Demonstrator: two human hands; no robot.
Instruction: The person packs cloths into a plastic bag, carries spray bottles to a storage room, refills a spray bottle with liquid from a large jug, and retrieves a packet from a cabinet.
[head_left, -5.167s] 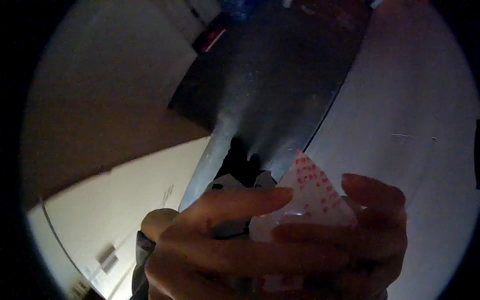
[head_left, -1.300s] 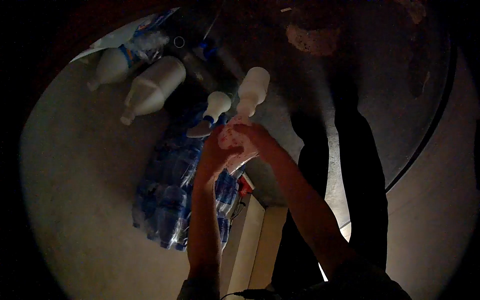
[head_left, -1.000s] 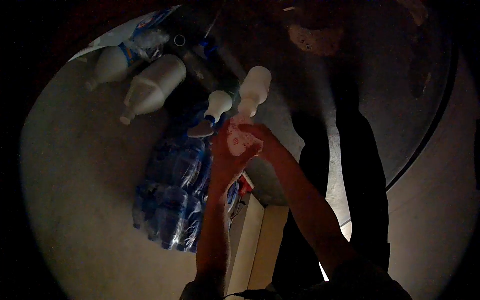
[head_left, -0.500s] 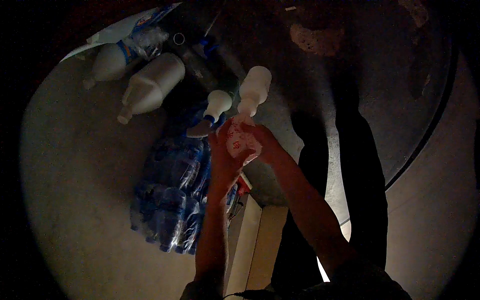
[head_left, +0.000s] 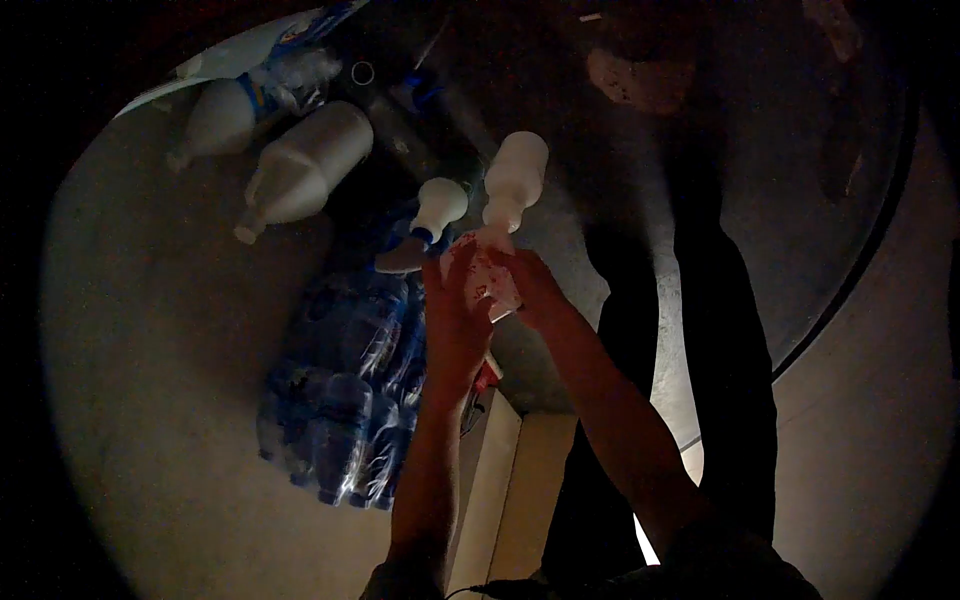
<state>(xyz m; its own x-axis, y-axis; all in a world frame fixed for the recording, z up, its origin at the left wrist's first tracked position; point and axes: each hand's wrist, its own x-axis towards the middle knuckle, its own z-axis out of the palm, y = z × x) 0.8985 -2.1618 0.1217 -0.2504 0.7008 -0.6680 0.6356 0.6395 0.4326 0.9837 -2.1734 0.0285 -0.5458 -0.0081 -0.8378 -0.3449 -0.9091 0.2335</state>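
Note:
A translucent packet with red print [head_left: 484, 275] is between my two hands. My left hand [head_left: 455, 305] is closed around its left and lower side, and my right hand [head_left: 530, 285] grips its right side. Just beyond the packet is a white bottle [head_left: 517, 170], its narrow end pointing toward the packet; whether they touch is unclear. A smaller white bottle with a blue collar [head_left: 440, 205] lies close to my left fingers. Dim light hides most of the fingertips.
Shrink-wrapped blue bottles [head_left: 340, 400] sit left of my left forearm. Farther left are a large white jug [head_left: 310, 165] and another pale bottle [head_left: 220, 118]. A box edge [head_left: 490, 480] runs beside my left forearm. My dark-clothed legs [head_left: 720, 330] are at right.
Since the earliest frame the view has swung from a close look at the packet to the floor and bottles. Lately my left hand has shifted slightly around the packet, while the bottles have kept their places.

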